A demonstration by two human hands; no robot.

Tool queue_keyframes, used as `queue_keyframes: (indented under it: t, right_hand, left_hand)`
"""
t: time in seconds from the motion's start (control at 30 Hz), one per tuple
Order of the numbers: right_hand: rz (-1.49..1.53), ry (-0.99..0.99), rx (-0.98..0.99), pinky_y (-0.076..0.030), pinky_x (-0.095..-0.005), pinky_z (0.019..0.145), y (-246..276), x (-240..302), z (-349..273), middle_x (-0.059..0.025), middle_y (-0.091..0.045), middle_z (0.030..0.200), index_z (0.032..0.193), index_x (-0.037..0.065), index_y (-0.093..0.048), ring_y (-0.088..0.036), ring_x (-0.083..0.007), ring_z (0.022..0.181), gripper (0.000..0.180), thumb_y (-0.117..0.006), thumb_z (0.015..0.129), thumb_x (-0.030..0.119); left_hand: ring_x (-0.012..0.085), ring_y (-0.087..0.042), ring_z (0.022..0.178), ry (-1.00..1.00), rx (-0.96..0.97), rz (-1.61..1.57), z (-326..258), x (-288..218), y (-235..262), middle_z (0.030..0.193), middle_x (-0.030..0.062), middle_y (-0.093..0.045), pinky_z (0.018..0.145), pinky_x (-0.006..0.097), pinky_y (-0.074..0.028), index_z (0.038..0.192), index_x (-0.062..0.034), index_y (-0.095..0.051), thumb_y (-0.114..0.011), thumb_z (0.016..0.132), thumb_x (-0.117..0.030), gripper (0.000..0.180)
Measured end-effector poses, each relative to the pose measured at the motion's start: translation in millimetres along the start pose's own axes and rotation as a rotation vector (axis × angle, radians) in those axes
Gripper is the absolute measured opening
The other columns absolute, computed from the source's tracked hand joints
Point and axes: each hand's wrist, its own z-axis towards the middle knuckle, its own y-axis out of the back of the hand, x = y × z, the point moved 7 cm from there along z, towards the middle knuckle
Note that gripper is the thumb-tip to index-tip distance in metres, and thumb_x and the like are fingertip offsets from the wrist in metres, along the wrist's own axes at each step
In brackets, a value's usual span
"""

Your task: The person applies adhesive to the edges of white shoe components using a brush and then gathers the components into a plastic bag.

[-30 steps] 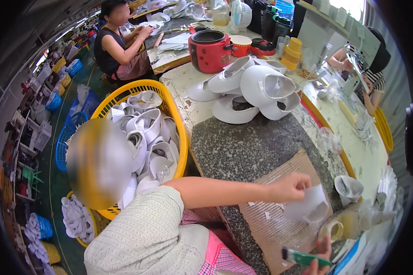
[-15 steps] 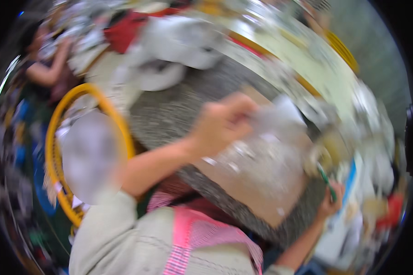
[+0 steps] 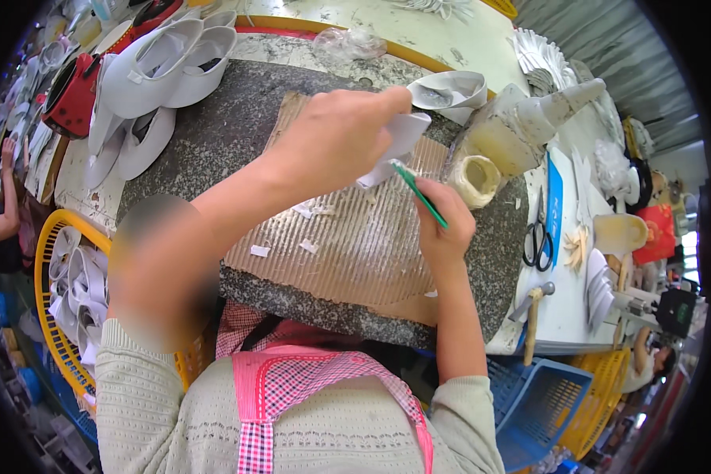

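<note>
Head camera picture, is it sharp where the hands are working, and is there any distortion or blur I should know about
Head view: sharp on the left hand, right hand and green-handled tool; fisheye bends the stone slab edge, black corners ring the frame, and one soft blurred patch covers the left forearm.

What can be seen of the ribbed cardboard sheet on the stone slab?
The cardboard sheet is brown, with its corrugated ribs exposed and running lengthwise. It lies flat on the speckled grey stone slab, edges ragged and worn. Small white scraps are scattered over it. The left hand holds a white piece above it, and the right hand holds a green-handled tool over it.
</note>
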Motion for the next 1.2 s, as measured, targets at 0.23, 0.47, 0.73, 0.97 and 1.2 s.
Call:
queue_keyframes:
  t: [0.23,0.47,0.73,0.97,1.2]
  right_hand:
    - [-0.007,-0.052,0.207,-0.046,-0.0283,0.057,-21.7,5.5,-17.0,-0.0108,-0.061,0.072,0.085,0.001,-0.063,-0.061,-0.0201,0.062,0.012,-0.064,0.073,-0.001]
    - [0.184,-0.344,-0.224,-0.045,-0.0221,0.055,70.9,-24.9,-9.7,-0.0071,-0.062,0.075,0.08,-0.003,-0.062,-0.057,-0.0113,0.063,0.002,-0.06,0.079,-0.001]
    - [0.029,-0.565,-0.365,-0.037,-0.0198,0.048,153.4,-73.5,-19.1,-0.004,-0.059,0.07,0.08,-0.001,-0.06,-0.051,-0.0081,0.056,0.011,-0.063,0.081,0.009]
    - [0.509,-0.639,-0.264,-0.049,-0.0201,0.05,62.8,-28.7,-20.4,-0.0054,-0.06,0.075,0.094,-0.003,-0.057,-0.059,-0.0108,0.062,0.014,-0.059,0.081,0.003]
    - [0.28,-0.346,-0.103,-0.046,-0.0244,0.052,-35.5,-30.4,24.7,-0.0051,-0.06,0.077,0.096,0.005,-0.057,-0.06,-0.0102,0.067,0.015,-0.055,0.081,0.001]
  left_hand:
    - [0.0312,-0.058,0.066,-0.009,0.025,0.052,-8.5,15.9,-6.6,0.073,0.0156,-0.058,0.061,0.036,-0.047,0.09,-0.0046,-0.053,-0.049,0.073,-0.003,0.017]
    - [0.0219,-0.059,0.064,-0.286,-0.267,0.17,-24.1,-13.1,45.6,0.077,0.0106,-0.06,0.055,0.031,-0.048,0.088,-0.0025,-0.06,-0.056,0.067,0.005,0.022]
    - [0.0219,-0.058,0.077,-0.684,-0.062,0.587,-54.9,-47.7,2.8,0.08,0.0075,-0.058,0.062,0.032,-0.047,0.077,-0.0035,-0.062,-0.062,0.065,-0.009,0.014]
    - [0.0224,-0.053,0.088,-0.957,0.349,0.738,-97.4,-48.5,-65.1,0.081,0.0064,-0.056,0.078,0.032,-0.042,0.072,-0.0012,-0.063,-0.054,0.063,-0.019,0.022]
    - [0.0232,-0.051,0.09,-0.978,0.34,0.66,-102.1,-48.2,-59.8,0.081,0.0055,-0.058,0.08,0.033,-0.037,0.065,-0.0051,-0.065,-0.053,0.062,-0.023,0.021]
